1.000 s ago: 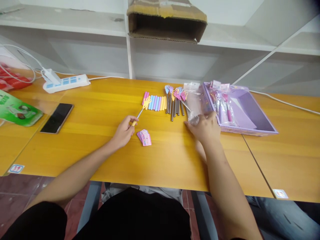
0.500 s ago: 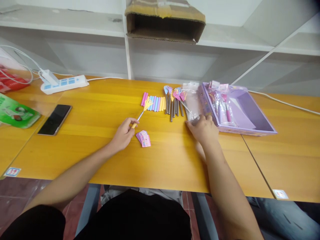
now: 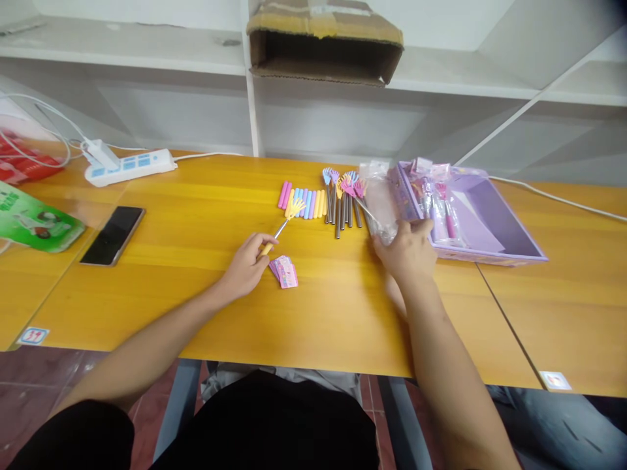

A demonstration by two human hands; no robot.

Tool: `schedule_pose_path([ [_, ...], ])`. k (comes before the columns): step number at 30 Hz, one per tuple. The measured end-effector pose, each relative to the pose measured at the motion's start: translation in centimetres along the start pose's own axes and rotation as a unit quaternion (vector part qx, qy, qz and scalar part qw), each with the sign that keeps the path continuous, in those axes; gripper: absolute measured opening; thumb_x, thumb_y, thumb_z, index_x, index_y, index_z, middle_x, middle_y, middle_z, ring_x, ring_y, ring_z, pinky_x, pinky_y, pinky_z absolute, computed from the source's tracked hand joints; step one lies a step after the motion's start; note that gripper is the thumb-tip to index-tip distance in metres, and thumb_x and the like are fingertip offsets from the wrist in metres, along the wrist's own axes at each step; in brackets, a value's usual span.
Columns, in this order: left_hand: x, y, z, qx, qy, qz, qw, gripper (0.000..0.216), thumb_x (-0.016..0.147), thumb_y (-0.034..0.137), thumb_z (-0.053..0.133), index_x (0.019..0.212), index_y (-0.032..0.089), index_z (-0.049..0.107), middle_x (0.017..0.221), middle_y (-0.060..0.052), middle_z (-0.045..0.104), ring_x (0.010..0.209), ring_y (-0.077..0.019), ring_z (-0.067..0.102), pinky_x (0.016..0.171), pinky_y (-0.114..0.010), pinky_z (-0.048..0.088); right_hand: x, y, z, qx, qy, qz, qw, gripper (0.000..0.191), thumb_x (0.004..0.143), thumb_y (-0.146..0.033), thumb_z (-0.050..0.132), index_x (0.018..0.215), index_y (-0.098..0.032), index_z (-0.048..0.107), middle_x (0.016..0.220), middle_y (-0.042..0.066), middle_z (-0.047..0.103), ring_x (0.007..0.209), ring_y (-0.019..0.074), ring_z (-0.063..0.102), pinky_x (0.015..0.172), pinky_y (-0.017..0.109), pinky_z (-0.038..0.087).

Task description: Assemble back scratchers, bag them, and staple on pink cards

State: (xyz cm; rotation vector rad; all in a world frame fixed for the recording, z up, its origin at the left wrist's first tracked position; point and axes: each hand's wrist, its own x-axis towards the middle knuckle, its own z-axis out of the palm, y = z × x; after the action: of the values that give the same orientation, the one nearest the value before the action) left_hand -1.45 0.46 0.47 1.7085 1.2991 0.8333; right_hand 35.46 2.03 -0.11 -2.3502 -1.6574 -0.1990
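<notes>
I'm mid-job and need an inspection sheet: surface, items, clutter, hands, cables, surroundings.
Surface: yellow-brown table, wood-grained.
Items: claw-headed rods bunched; coloured tubes in a row; fanned cards; purple tray with packaged pieces.
Clutter: phone, green package, red item.
Left hand: holds yellow claw stick by its handle.
Right hand: at clear bag beside the tray; grip hidden.
Cables: white ones at power strip; another right of the tray.
Surroundings: pale shelf, open cardboard box.

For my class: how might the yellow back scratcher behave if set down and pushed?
The yellow back scratcher would probably stay stiff, given its straight metallic shaft. Its rounded-looking handle might roll, though the splayed claw could check that.
</notes>
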Motion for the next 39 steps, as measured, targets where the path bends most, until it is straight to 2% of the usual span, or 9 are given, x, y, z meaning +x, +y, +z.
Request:
schedule_pose_path([
  [5, -0.1, 0.1, 0.0, 0.004, -0.007, 0.004, 1.0, 0.038, 0.092, 0.009, 0.049, 0.124, 0.023, 0.064, 0.126, -0.007, 0.069, 0.088, -0.0164, 0.063, 0.084, -0.032, 0.053, 0.0, -0.1, 0.0, -0.006, -0.015, 0.005, 1.0, 0.066, 0.096, -0.054, 0.065, 0.147, -0.014, 0.059, 0.147, 0.027, 0.05, 0.1, 0.0376, 0.074, 0.085, 0.049, 0.057],
  [9, -0.1, 0.1, 0.0, 0.007, -0.004, 0.015, 1.0, 0.037, 0.09, 0.009, 0.051, 0.122, 0.023, 0.065, 0.126, -0.007, 0.069, 0.088, -0.0174, 0.064, 0.085, -0.033, 0.053, 0.2, -0.2, -0.1, -0.005, -0.037, 0.005, 0.999, 0.061, 0.099, -0.05, 0.064, 0.148, -0.014, 0.06, 0.137, 0.023, 0.062, 0.107, 0.0366, 0.073, 0.089, 0.045, 0.057],
  [16, -0.1, 0.0, 0.0, 0.013, -0.008, 0.021, 1.0, 0.037, 0.091, 0.008, 0.051, 0.122, 0.023, 0.064, 0.127, -0.007, 0.068, 0.087, -0.0169, 0.064, 0.085, -0.033, 0.052, 0.5, -0.1, -0.2, -0.006, -0.063, -0.017, 0.998, 0.035, 0.103, -0.042, 0.058, 0.116, -0.019, 0.082, 0.117, 0.018, 0.075, 0.098, 0.0314, 0.073, 0.08, 0.038, 0.052],
  [21, -0.1, -0.2, 0.0, 0.005, -0.014, 0.029, 0.999, 0.035, 0.092, 0.01, 0.05, 0.122, 0.022, 0.063, 0.127, -0.007, 0.068, 0.088, -0.0168, 0.063, 0.083, -0.032, 0.051, 0.5, 0.0, -0.3, 0.004, -0.053, -0.018, 0.998, 0.035, 0.103, -0.038, 0.057, 0.115, -0.021, 0.085, 0.115, 0.016, 0.079, 0.095, 0.0302, 0.073, 0.074, 0.036, 0.048],
  [26, 0.0, -0.2, 0.0, 0.012, -0.018, 0.032, 0.999, 0.034, 0.092, 0.011, 0.051, 0.121, 0.022, 0.063, 0.126, -0.007, 0.068, 0.088, -0.017, 0.063, 0.082, -0.032, 0.05, 0.7, 0.5, -0.6, 0.043, -0.018, -0.007, 0.999, 0.033, 0.102, -0.04, 0.059, 0.112, -0.022, 0.086, 0.113, 0.015, 0.08, 0.092, 0.0283, 0.07, 0.073, 0.035, 0.045],
  [31, -0.1, -0.1, 0.1, 0.013, -0.018, 0.032, 0.999, 0.033, 0.092, 0.011, 0.051, 0.121, 0.023, 0.064, 0.127, -0.007, 0.069, 0.09, -0.0176, 0.063, 0.084, -0.033, 0.051, 0.4, 0.4, -1.2, 0.028, 0.012, -0.009, 1.0, 0.038, 0.107, -0.036, 0.05, 0.11, -0.018, 0.084, 0.111, 0.017, 0.078, 0.088, 0.0272, 0.068, 0.071, 0.035, 0.04],
  [34, -0.1, -0.1, 0.1, 0.012, -0.017, 0.033, 0.999, 0.033, 0.092, 0.011, 0.051, 0.12, 0.023, 0.064, 0.126, -0.006, 0.068, 0.091, -0.0176, 0.063, 0.085, -0.033, 0.051, 0.2, 0.1, -1.4, 0.036, 0.065, -0.019, 0.997, 0.036, 0.105, -0.033, 0.05, 0.104, -0.017, 0.083, 0.104, 0.016, 0.078, 0.083, 0.0261, 0.067, 0.067, 0.035, 0.036],
  [39, -0.1, 0.1, 0.0, 0.014, -0.024, 0.046, 0.999, 0.031, 0.094, 0.013, 0.052, 0.119, 0.023, 0.068, 0.121, -0.006, 0.066, 0.095, -0.0191, 0.063, 0.089, -0.034, 0.053, -0.2, -0.5, -1.8, 0.09, 0.189, -0.076, 0.975, 0.031, 0.102, -0.032, 0.055, 0.111, -0.019, 0.082, 0.099, 0.012, 0.079, 0.078, 0.0228, 0.066, 0.068, 0.035, 0.039],
])
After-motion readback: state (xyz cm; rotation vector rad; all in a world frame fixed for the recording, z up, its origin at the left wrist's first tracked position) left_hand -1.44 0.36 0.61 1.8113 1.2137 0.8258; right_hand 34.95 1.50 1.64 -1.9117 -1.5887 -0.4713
